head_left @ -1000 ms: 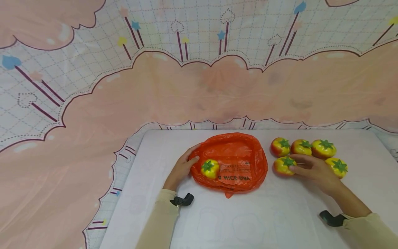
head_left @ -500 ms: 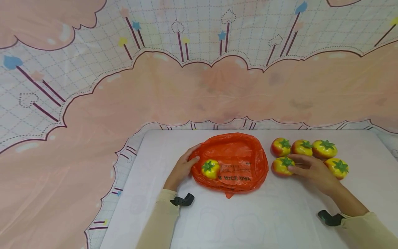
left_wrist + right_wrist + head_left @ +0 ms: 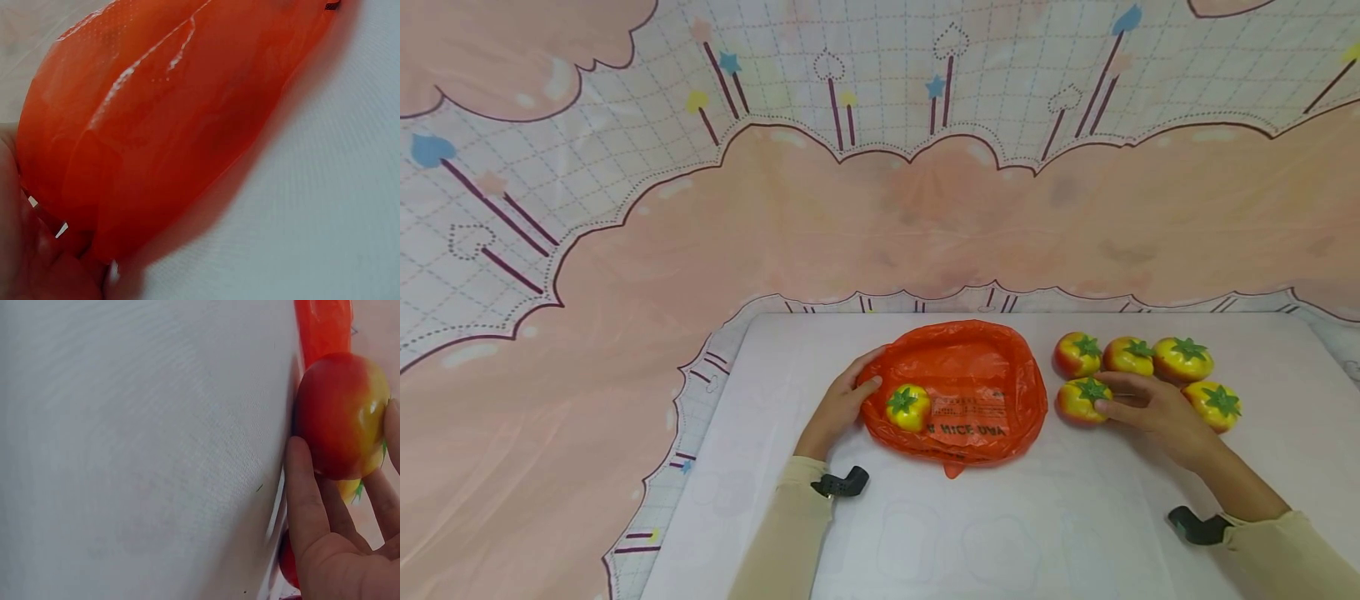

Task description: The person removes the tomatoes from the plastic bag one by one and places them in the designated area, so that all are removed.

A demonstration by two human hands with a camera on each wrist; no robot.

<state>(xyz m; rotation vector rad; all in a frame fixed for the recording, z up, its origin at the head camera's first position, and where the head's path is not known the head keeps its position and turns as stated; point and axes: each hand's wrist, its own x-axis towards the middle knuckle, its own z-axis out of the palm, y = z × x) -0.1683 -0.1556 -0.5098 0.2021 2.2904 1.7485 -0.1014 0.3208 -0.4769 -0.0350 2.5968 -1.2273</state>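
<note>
My left hand [image 3: 842, 404] holds the left rim of an open red plastic bag [image 3: 966, 354] in the head view, thumb inside and fingers outside. In the left wrist view the bag [image 3: 175, 125] fills much of the picture, with part of the hand [image 3: 47, 269] at lower left. A red-and-yellow toy tomato [image 3: 904, 407] with green leaves lies in the bag. Right of the bag, my right hand [image 3: 1165, 421] grips another toy tomato [image 3: 1081, 400] on the table. The right wrist view shows this tomato [image 3: 340, 415] between spread fingers and thumb.
Behind and beside my right hand stand several more toy tomatoes, among them a back-left one [image 3: 1077, 354], a back-right one [image 3: 1182, 358] and one to the right [image 3: 1213, 404]. A white table [image 3: 970, 533] lies beneath, backed by a patterned cloth [image 3: 925, 225].
The right hand and its toy tomato have shifted very slightly to the left since a second ago. The left hand and the bag look the same.
</note>
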